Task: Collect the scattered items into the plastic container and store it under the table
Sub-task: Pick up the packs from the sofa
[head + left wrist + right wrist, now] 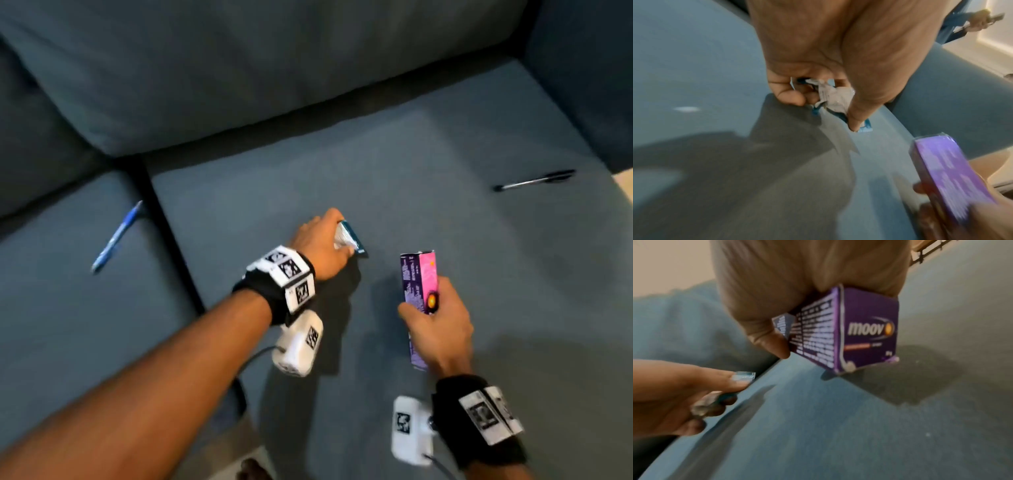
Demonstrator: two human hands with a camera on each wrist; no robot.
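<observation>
I stand over a grey-blue sofa seat [428, 205]. My left hand [325, 245] grips a crumpled white and blue wrapper [349, 236] just above the cushion; its fingers curl round the wrapper [833, 97] in the left wrist view. My right hand [438, 325] holds a long purple and pink box [419, 284] upright, the box [849, 331] printed "moov". A blue pen [116, 236] lies on the left cushion. A black pen [537, 180] lies on the seat at the far right. The plastic container is in no view.
The sofa's back cushions [239, 68] rise behind the seat and an armrest [589, 85] closes the right side. A dark gap [164, 226] splits the two seat cushions. Pale floor [623, 192] shows past the right edge. Another person [970, 24] stands far off.
</observation>
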